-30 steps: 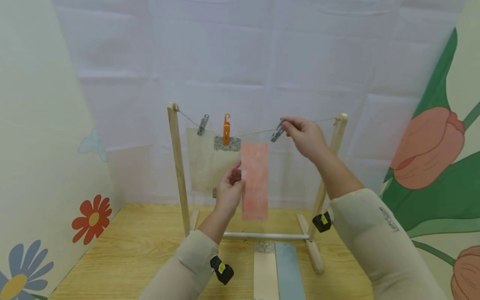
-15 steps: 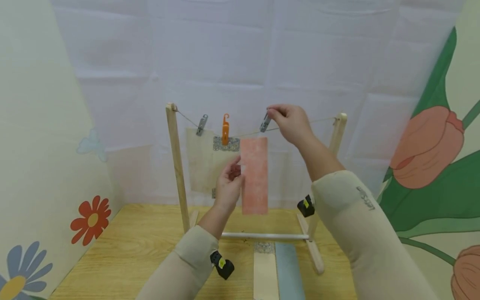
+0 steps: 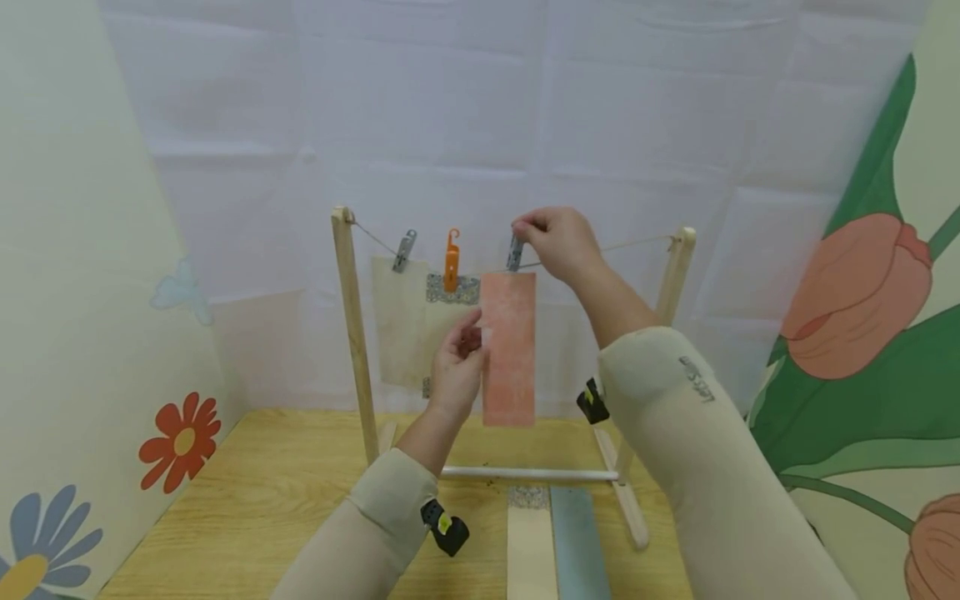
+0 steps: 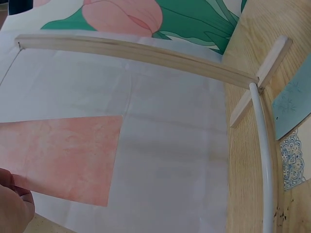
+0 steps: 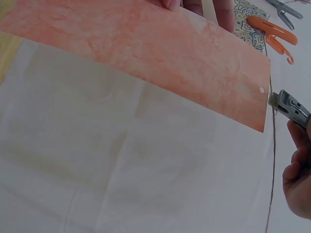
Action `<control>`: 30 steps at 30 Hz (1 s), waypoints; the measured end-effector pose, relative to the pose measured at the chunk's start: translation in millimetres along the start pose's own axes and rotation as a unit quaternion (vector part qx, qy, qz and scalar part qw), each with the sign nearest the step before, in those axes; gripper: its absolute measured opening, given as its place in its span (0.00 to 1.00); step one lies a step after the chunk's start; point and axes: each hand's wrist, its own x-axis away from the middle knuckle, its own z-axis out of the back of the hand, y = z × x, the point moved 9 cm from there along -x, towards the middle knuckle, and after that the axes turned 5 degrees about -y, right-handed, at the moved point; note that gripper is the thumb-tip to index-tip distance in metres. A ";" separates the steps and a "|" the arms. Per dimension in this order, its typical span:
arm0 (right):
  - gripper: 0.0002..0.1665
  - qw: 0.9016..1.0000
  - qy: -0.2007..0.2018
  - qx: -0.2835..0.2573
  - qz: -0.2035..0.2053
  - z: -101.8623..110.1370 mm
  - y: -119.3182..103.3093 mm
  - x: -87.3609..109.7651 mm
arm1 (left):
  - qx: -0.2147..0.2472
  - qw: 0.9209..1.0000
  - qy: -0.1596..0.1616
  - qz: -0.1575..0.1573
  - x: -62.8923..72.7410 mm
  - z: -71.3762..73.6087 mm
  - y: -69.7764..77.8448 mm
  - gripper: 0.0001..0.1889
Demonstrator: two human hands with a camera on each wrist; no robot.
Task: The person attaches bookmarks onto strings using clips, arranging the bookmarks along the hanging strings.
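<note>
My left hand (image 3: 459, 367) pinches the left edge of a coral-pink paper strip (image 3: 510, 350), held upright in front of the string. A small punched hole shows near the strip's top end in the right wrist view. My right hand (image 3: 558, 242) pinches a grey clothespin (image 3: 514, 252) by its upper end, nose down, right at the strip's top edge. In the right wrist view the tip of this clothespin (image 5: 290, 107) overlaps the string (image 5: 273, 165). To the left, a grey clothespin (image 3: 405, 250) and an orange hooked clothespin (image 3: 451, 265) hold pale paper strips (image 3: 401, 325) on the string.
A wooden frame with a left post (image 3: 352, 333) and right post (image 3: 675, 275) carries the string. A white crossbar (image 3: 532, 474) joins its feet. On the wooden table (image 3: 247, 500) lie a cream strip (image 3: 532, 550) with a patterned end and a blue-green strip (image 3: 581, 542).
My right hand has moved left with the grey clothespin, from right of the pink strip to its top edge. My left hand has raised the strip slightly.
</note>
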 end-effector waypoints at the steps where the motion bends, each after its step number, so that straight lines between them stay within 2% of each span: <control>1: 0.20 1.000 -0.005 0.002 -0.002 -1.1 -0.3 -0.5 | 0.000 1.000 -0.001 -0.001 -0.3 -0.1 0.3 0.29; 9: 0.19 1.000 -0.002 0.024 -0.003 -5.7 -1.9 -5.4 | -0.003 1.000 0.001 0.003 -0.8 0.6 -2.8 0.29; 17: 0.19 0.998 -0.037 0.048 -0.006 -16.0 -2.1 -5.2 | 0.007 1.000 0.002 -0.008 0.2 0.7 -1.7 0.28; 30: 0.21 0.996 -0.069 0.050 -0.010 -25.2 4.1 -1.5 | 0.020 1.000 0.002 -0.014 -1.5 -0.7 -2.3 0.29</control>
